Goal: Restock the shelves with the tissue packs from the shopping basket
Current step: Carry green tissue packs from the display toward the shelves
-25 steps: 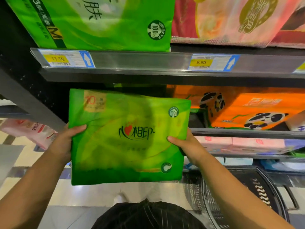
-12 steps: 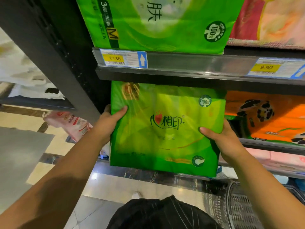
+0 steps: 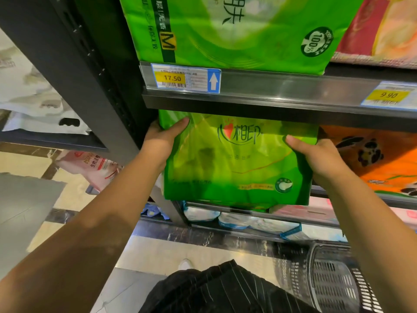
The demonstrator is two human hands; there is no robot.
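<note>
1. Left hand [image 3: 162,141] grips green tissue pack [image 3: 230,163] at its 10 o'clock edge, thumb flat on front, other fingers hidden behind.
2. Right hand [image 3: 320,154]: same grip, 3 o'clock edge.
3. Pack's 12 o'clock end sits under shelf rail [image 3: 282,102].

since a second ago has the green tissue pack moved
Yes. The green tissue pack has gone up and inward: its top edge is now hidden behind the shelf rail with the 17.50 price tag; earlier it hung below that rail.
</note>
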